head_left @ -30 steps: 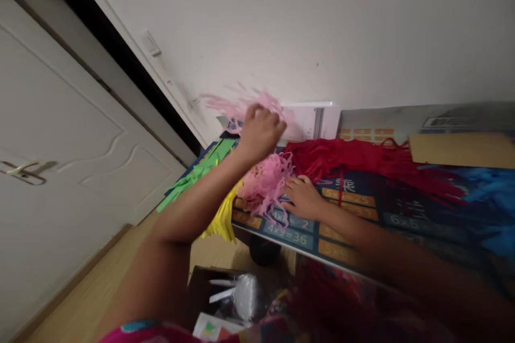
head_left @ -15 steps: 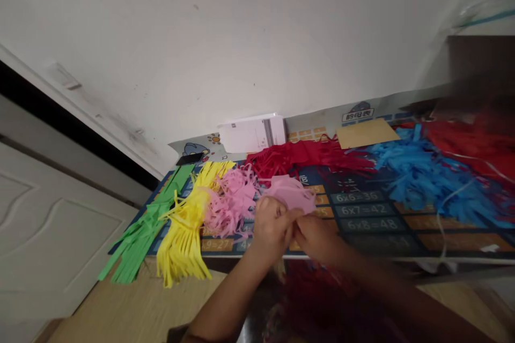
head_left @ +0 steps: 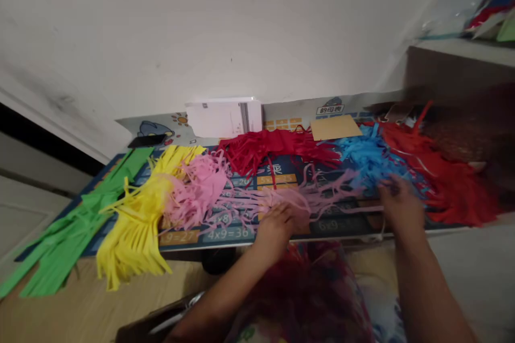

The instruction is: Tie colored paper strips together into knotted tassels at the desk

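Observation:
A pink fringed paper lies spread sideways on the table mat, its thin strips fanning out to left and right. My left hand is on its uncut middle, fingers bent over the paper and gripping it. Farther right, my right hand is closed at the end of one straight pink paper strip; its fingers are partly blurred. Just beyond that hand lies a heap of blue fringed paper. Left of my left hand is another, crumpled pink fringed bunch.
Yellow fringe and green fringe hang over the table's front edge at left. Crimson fringe lies behind, red fringe at right. A white packet, a tan paper sheet and a dark phone are along the wall.
My hands were together over the bunched pink paper; now they are far apart, the right one moved right. The pink strips have been spread out, and the view has shifted right.

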Action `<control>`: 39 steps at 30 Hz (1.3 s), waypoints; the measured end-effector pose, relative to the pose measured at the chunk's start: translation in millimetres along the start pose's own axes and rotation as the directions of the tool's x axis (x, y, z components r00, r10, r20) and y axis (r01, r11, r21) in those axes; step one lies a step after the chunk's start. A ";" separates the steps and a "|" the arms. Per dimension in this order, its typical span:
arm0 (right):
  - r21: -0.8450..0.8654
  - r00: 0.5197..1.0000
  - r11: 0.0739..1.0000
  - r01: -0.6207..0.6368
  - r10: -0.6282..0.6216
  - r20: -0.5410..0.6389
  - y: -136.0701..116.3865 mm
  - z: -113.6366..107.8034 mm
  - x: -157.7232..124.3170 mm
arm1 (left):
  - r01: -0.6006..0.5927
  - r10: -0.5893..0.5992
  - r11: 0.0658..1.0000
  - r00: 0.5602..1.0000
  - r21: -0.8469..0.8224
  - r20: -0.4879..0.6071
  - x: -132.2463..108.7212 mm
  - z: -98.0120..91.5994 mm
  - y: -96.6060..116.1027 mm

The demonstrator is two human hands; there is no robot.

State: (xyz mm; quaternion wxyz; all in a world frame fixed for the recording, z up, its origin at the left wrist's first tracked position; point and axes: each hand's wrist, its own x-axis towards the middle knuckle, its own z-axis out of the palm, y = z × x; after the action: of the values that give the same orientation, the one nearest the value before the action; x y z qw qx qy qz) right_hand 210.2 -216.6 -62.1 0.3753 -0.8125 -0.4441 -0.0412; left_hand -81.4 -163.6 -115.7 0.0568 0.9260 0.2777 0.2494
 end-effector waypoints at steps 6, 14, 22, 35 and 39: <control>0.239 0.805 0.840 0.487 -0.538 0.251 -49.6 19.0 -79.4 | 0.182 -0.183 0.983 0.980 0.022 0.071 0.0 9.0 15.4; -0.177 0.937 0.926 0.332 -0.346 -0.050 -31.5 32.3 -48.8 | 0.139 -0.140 0.985 0.990 0.097 0.006 -2.8 5.1 13.6; 0.239 0.508 0.728 0.643 -0.638 0.578 -46.4 53.7 -57.5 | 0.184 -0.186 0.978 0.982 0.095 0.022 -0.7 -18.5 2.6; 0.406 0.501 0.749 0.523 -0.656 0.565 -34.7 55.1 -12.3 | 0.242 -0.228 0.968 0.958 -0.060 0.173 15.2 -48.1 -17.0; 0.410 0.523 0.818 0.403 -0.574 0.631 -42.3 57.6 2.6 | 0.331 -0.307 0.939 0.929 -0.091 0.205 23.4 -47.9 -32.9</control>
State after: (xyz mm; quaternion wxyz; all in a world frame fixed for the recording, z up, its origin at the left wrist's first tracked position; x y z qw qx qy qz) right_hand 164.6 -163.8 -78.0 0.2232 -0.5547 -0.7678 0.2303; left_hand -104.0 -124.9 -72.0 0.1800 0.8825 0.4020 0.1650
